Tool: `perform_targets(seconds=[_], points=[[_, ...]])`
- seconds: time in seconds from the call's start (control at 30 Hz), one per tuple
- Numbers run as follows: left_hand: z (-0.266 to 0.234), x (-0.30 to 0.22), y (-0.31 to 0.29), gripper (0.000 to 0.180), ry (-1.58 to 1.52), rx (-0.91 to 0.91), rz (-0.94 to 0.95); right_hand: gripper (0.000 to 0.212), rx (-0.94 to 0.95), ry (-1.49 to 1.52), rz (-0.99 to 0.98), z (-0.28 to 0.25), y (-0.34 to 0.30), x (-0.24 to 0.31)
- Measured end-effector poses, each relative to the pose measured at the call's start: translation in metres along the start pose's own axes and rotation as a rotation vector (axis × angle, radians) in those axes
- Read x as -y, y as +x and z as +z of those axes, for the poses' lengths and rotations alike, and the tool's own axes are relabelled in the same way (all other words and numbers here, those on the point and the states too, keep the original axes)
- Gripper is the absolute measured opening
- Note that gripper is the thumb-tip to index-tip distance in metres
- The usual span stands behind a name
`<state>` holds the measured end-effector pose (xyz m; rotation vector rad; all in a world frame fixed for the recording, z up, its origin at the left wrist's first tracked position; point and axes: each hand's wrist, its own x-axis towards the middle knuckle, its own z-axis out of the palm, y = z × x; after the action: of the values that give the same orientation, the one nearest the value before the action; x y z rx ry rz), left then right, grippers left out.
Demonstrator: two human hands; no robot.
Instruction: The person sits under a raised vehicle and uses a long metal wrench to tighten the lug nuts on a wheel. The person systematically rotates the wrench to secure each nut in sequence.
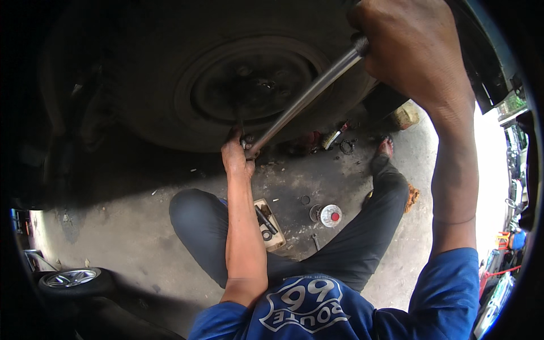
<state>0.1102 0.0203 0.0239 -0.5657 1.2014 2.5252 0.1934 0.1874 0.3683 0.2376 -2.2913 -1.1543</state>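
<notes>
A long-handled socket wrench (311, 96), a straight steel bar with a knurled grip, slants across the front of a dark wheel (195, 71). My right hand (411, 54) is raised at the upper right, its fingers wrapped round the knurled end. At the lower end of the bar, my left hand (238, 156) grips the wrench's head just below the wheel. A thin dark shaft seems to run from there up toward the hub (263, 85). Shadow hides where it meets the wheel.
Between my legs lie a tray (276, 245) with dark tools and a clear container with a red cap (331, 216). A loose bolt (316, 242) is beside them. An alloy wheel with tyre (71, 279) lies at the lower left. Orange cloth (412, 198) sits by my right leg.
</notes>
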Motion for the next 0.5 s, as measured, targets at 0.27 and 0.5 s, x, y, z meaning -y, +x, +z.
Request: perform_targets(seconds=[0.27,0.5], points=[[0.02,0.0,-0.004,0.018,0.263,-0.172,0.23,0.02,0.422,0.439,0.396,0.177,-0.154,0.015],[0.03,0.004,-0.015,0.026,0.706,-0.234,0.373,0.026,0.933,1.003,0.593,0.351,-0.297,0.285]])
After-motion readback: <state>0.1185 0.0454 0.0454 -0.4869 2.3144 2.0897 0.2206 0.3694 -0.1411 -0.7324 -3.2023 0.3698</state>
